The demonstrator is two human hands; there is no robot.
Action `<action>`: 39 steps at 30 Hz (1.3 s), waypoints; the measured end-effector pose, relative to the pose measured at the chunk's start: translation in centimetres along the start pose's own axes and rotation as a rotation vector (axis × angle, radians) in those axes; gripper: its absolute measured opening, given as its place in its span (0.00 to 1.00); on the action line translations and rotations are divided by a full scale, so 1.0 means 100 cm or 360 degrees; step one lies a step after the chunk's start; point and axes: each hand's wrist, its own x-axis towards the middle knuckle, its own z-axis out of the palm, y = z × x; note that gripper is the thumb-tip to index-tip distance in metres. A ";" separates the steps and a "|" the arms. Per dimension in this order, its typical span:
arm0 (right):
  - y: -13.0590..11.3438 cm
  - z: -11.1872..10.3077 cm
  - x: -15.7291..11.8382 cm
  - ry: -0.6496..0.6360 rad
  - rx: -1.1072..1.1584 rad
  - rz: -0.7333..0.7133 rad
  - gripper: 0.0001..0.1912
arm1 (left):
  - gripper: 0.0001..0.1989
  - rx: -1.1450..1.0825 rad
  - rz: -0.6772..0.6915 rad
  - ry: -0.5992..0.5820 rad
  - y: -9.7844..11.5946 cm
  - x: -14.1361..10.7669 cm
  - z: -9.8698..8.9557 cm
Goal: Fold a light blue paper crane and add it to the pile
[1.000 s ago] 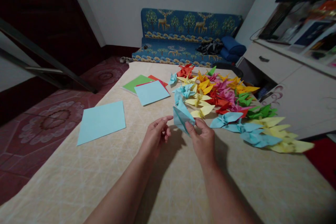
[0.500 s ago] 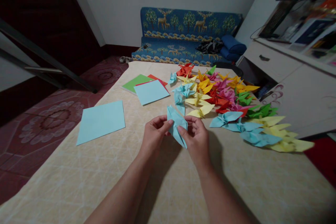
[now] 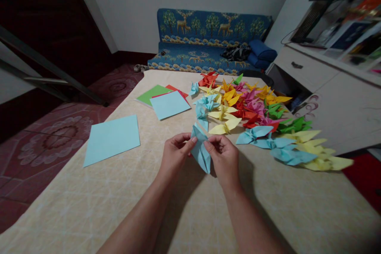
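Between my two hands, above the table, is a light blue folded paper (image 3: 200, 151), long and narrow with a pointed lower end and creases along it. My left hand (image 3: 177, 149) pinches its left edge, thumb on top. On the opposite edge my right hand (image 3: 222, 154) grips it between thumb and fingers. Just beyond the fingertips lie blue paper cranes (image 3: 206, 104) and pale yellow paper cranes (image 3: 224, 126). A flat blue paper sheet (image 3: 113, 139) rests to the left of my left hand.
Blue, red and green sheets (image 3: 170, 105) overlap farther back on the cloth-covered table (image 3: 125, 206). Red, orange, pink and green cranes (image 3: 244, 103) crowd the right side. Behind stand a patterned blue sofa (image 3: 208, 27) and, at right, a white cabinet (image 3: 342, 107).
The folded blue paper has turned more upright and its lower tip now sits slightly lower. My right fingers have shifted up along its edge. The view has moved slightly.
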 end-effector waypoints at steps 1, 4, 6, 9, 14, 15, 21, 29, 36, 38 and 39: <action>-0.001 -0.001 0.001 -0.0007 0.0040 0.0015 0.09 | 0.12 0.0006 -0.0006 -0.0029 0.001 0.000 0.000; -0.003 -0.002 0.002 -0.0016 0.0128 0.0068 0.10 | 0.13 0.0006 -0.0005 -0.0100 0.002 -0.001 -0.002; -0.003 -0.002 0.002 -0.0046 0.0134 0.0080 0.11 | 0.12 0.0026 0.0012 -0.0087 0.004 -0.001 -0.001; -0.004 -0.002 0.001 -0.0103 0.0071 0.0046 0.11 | 0.09 0.0075 0.0068 -0.0020 0.004 -0.002 0.001; -0.005 -0.001 0.000 -0.0095 0.0065 -0.0026 0.09 | 0.07 0.0045 0.0107 0.0084 0.003 -0.002 0.004; -0.005 -0.001 -0.001 -0.0095 0.0084 -0.0034 0.08 | 0.07 0.0032 0.0103 0.0110 0.002 -0.002 0.005; -0.005 -0.001 -0.003 -0.0064 0.0115 -0.0051 0.07 | 0.06 -0.0008 0.0037 0.0241 0.002 -0.003 0.007; -0.005 0.006 -0.008 0.0094 0.0092 0.0027 0.09 | 0.08 -0.0063 0.0052 0.0317 -0.003 -0.004 0.010; -0.003 0.009 -0.007 0.0001 0.0378 0.0170 0.15 | 0.19 -0.0267 0.0086 0.0327 -0.004 -0.003 0.009; -0.003 0.010 -0.007 -0.0083 0.0433 0.0239 0.18 | 0.21 -0.0239 0.0115 0.0342 -0.004 -0.005 0.009; -0.003 0.011 -0.007 -0.0116 0.0434 0.0267 0.18 | 0.21 -0.0212 0.0145 0.0353 -0.003 -0.006 0.010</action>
